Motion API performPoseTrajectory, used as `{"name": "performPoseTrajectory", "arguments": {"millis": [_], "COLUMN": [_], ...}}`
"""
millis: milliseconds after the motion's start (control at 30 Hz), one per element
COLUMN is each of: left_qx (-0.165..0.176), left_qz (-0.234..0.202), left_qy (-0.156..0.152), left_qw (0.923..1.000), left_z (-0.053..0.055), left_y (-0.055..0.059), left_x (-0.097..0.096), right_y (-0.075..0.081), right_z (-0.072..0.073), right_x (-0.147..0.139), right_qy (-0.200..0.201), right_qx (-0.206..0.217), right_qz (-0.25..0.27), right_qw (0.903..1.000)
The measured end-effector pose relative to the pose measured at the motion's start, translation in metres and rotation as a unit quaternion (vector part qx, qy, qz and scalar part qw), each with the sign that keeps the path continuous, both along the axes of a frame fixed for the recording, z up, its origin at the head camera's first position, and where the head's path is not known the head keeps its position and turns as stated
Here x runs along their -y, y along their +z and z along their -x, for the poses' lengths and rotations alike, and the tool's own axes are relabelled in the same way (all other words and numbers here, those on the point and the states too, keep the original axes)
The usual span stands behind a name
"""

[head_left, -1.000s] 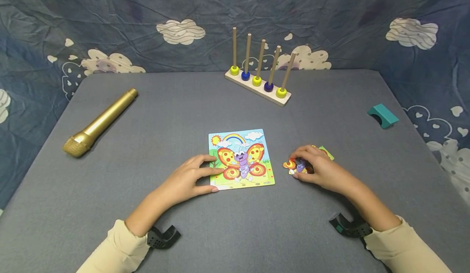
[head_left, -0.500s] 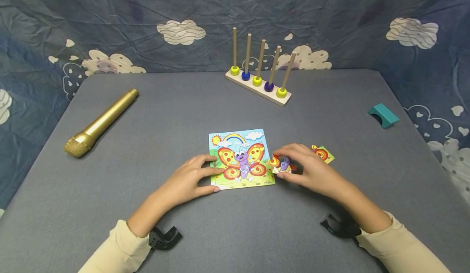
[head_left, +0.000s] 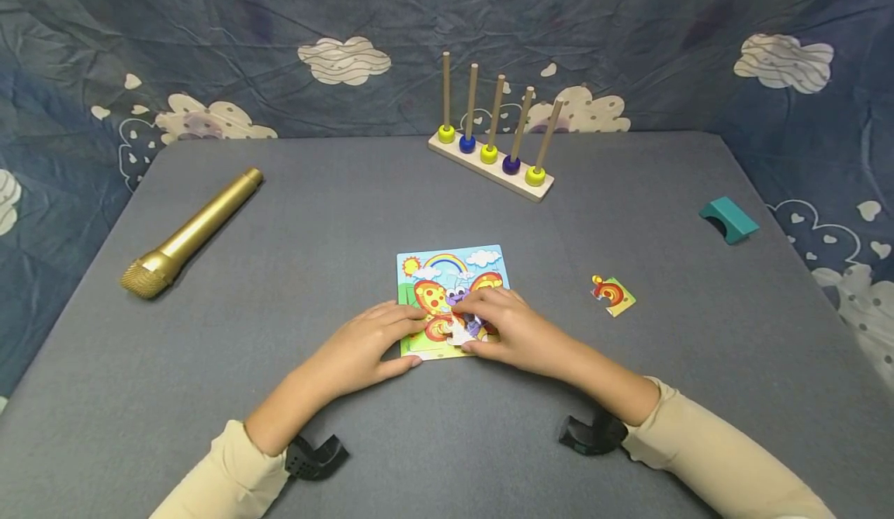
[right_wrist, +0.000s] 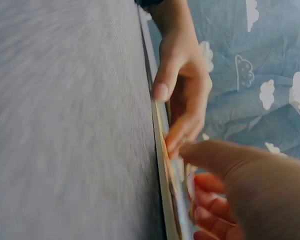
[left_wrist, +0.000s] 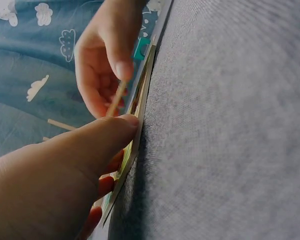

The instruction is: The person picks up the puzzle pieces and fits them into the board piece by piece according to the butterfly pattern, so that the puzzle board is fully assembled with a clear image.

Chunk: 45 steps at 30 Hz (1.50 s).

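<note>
A square butterfly picture puzzle board [head_left: 482, 259] lies on the grey table. My left hand [head_left: 366, 344] rests at its left side, fingertips on the picture and thumb at the near left corner. Over the lower middle of the board, my right hand [head_left: 520, 329] pinches a puzzle piece [head_left: 461, 334] between thumb and fingers. The left wrist view shows this puzzle piece [left_wrist: 117, 97] tilted above the board; its lower end is hidden behind the left thumb. The right hand covers the board's right part. A loose puzzle piece [head_left: 615, 295] with a red-orange swirl lies to the right.
A gold microphone [head_left: 192, 232] lies at the left. At the back stands a wooden peg stand [head_left: 492, 168] with yellow and blue beads on upright pegs. A teal arch block [head_left: 729, 220] sits near the right edge. Patterned cloth [head_left: 244, 46] hangs behind the table.
My right hand has carried the puzzle piece leftward from beside the loose piece to over the board, uncovering the loose piece. My left hand has stayed nearly still at the board's left side.
</note>
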<state>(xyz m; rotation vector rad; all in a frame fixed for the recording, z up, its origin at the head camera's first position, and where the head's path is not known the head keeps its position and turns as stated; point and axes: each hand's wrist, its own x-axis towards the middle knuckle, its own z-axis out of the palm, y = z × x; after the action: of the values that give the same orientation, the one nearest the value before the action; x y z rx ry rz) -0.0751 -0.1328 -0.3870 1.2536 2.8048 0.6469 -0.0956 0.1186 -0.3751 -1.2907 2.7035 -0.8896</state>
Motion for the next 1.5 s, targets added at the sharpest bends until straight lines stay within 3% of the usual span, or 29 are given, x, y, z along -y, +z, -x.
{"name": "performPoseTrajectory", "arguments": {"millis": [267, 433, 667, 900, 1033, 1300, 1500], "left_qx": [0.003, -0.011, -0.003, 0.013, 0.013, 0.013, 0.014], "left_qz": [-0.027, -0.024, -0.011, -0.011, -0.015, -0.019, -0.019], "left_qy": [-0.013, -0.030, -0.020, -0.007, -0.006, -0.007, -0.006], "left_qw": [0.9995, 0.9992, 0.9997, 0.9998, 0.9998, 0.9997, 0.9997], "left_z": [-0.001, -0.002, -0.002, -0.004, -0.004, -0.005, -0.005], "left_y": [-0.002, -0.004, -0.004, -0.004, -0.005, -0.004, -0.003], "left_x": [0.000, 0.001, 0.000, 0.000, 0.000, -0.001, -0.001], "right_y": [-0.007, -0.009, -0.008, 0.000, 0.012, 0.039, 0.047], "right_z": [0.007, 0.007, 0.007, 0.006, 0.005, -0.002, -0.005], "right_x": [0.010, 0.010, 0.009, 0.000, -0.012, -0.058, -0.095], "right_qy": [0.024, 0.005, -0.014, 0.022, 0.024, -0.051, -0.123], "right_qx": [0.010, 0.021, 0.024, 0.053, 0.075, 0.045, 0.023], "right_qz": [-0.019, -0.019, -0.024, -0.036, -0.009, 0.018, 0.042], "right_qw": [0.9995, 0.9996, 0.9993, 0.9977, 0.9969, 0.9975, 0.9912]}}
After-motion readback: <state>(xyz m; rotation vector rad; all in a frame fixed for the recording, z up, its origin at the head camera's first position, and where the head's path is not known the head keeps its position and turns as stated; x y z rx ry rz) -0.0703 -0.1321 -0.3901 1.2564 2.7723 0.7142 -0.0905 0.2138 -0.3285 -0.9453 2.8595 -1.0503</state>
